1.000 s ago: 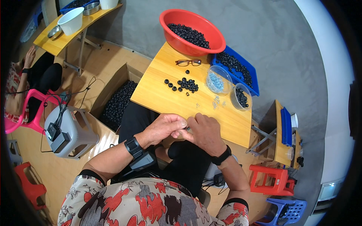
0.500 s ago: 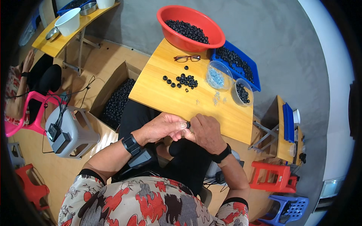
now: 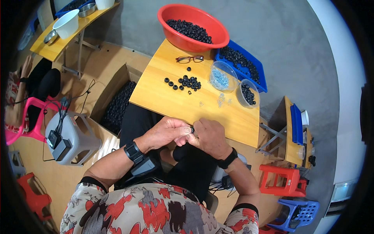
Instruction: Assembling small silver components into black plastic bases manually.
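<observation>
Just past the table's near edge, my two hands meet over my lap. My left hand (image 3: 168, 133) is closed, its thumb and fingertips pinching a small black round part (image 3: 192, 129). My right hand (image 3: 210, 137) is closed against the same part, its bent fingers hiding most of it. On the table (image 3: 156, 89) beyond lies a loose group of black round parts (image 3: 189, 82), one of them apart from the rest. Small silvery pieces (image 3: 221, 100) are scattered by a clear tub of bluish metal pieces (image 3: 220, 79). Another clear tub (image 3: 248, 95) holds black parts.
A red basin (image 3: 167, 31) and a blue tray (image 3: 265, 80), both with black parts, stand at the far side near glasses (image 3: 189, 59). An open carton (image 3: 97, 107) of black parts is left of the table. Left are a grey stool (image 3: 74, 136) and a seated person (image 3: 17, 89).
The whole view has shifted slightly, so the table and its contents sit a little further left. Both hands remain together on the black part, with only slight finger movement.
</observation>
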`<act>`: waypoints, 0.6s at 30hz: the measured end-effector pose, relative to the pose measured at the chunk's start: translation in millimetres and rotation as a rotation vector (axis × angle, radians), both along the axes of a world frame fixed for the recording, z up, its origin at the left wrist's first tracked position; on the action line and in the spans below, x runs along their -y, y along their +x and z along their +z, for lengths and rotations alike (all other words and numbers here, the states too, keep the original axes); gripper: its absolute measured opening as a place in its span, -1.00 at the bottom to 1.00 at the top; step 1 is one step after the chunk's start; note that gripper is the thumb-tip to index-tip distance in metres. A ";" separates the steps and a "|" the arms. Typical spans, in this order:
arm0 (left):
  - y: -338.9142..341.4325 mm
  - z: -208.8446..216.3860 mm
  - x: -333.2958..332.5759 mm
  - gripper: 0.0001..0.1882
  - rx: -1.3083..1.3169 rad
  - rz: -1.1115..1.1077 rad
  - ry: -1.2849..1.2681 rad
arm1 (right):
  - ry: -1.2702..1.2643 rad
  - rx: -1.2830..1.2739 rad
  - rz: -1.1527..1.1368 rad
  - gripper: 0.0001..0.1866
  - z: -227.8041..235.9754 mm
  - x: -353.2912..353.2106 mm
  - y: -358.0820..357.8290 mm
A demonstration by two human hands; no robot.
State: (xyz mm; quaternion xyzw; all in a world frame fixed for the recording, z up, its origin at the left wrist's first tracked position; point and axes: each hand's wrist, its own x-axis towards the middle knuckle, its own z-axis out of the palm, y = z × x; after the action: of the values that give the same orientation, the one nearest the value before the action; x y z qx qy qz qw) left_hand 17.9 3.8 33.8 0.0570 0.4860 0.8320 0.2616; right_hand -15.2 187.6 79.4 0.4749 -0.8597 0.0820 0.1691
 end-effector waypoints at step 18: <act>-6.8 -18.7 5.6 -0.72 0.086 -0.011 0.010 | -0.445 0.292 -0.485 -0.74 -15.2 -59.4 -57.3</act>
State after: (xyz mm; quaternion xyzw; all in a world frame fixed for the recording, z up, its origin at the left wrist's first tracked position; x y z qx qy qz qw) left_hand 11.1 -1.8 15.1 0.0249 0.4697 0.8347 0.2865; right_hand -72.4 246.9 64.2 0.1918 -0.9236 0.2918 0.1585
